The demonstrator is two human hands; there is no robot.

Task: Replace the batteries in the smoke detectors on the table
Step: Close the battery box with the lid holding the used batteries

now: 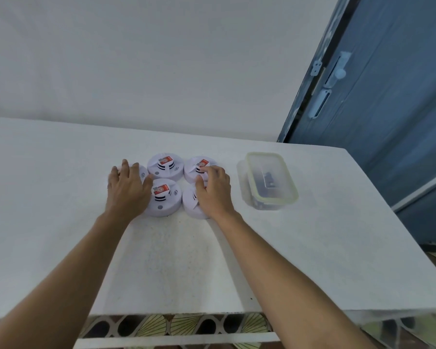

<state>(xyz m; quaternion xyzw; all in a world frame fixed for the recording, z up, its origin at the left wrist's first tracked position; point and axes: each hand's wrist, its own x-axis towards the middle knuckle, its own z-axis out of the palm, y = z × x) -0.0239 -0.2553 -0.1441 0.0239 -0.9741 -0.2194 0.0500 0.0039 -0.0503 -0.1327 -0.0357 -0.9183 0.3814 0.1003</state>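
**Q:** Hand status?
**A:** Left hand [127,190] lies flat, fingers spread, on the leftmost smoke detector [142,172]. Right hand [214,190] covers the front-right detector [191,209]; grip undeterminable.
**Q:** Labels?
**A:** Red-and-white stickers [164,189]; text illegible.
**Q:** Container?
**A:** Clear box [269,181], right of both hands, holds dark items. White table [61,172]; white wall [136,59] and blue door [388,96] behind.

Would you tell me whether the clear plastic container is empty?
Not empty: dark items show through the container wall; cannot tell what they are.
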